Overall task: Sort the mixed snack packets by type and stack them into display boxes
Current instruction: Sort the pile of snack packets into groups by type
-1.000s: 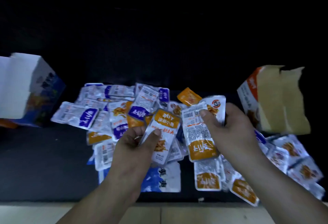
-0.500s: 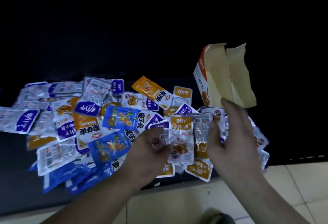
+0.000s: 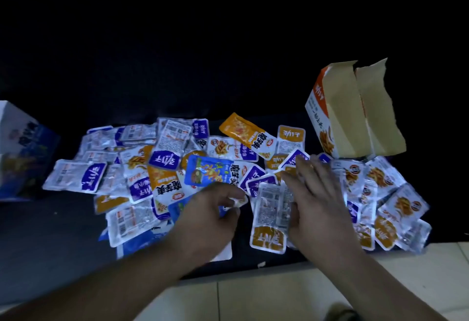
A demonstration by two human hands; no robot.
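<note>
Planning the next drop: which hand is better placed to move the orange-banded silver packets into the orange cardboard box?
Probably right. The right hand, spread, touches the orange-banded silver packets, and the open orange cardboard box stands just beyond it. The left hand is farther off, pinching a white packet.

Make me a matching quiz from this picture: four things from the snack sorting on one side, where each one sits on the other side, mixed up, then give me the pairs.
Things
1. orange display box
2. blue display box
3. blue packet
4. face-down orange-banded packet

Places
A. far left edge of the view
B. nearest the camera, between the left hand and the right hand
C. back right, flaps standing open
D. centre of the view, just beyond the left hand

Pairs: 1-C, 2-A, 3-D, 4-B
</note>
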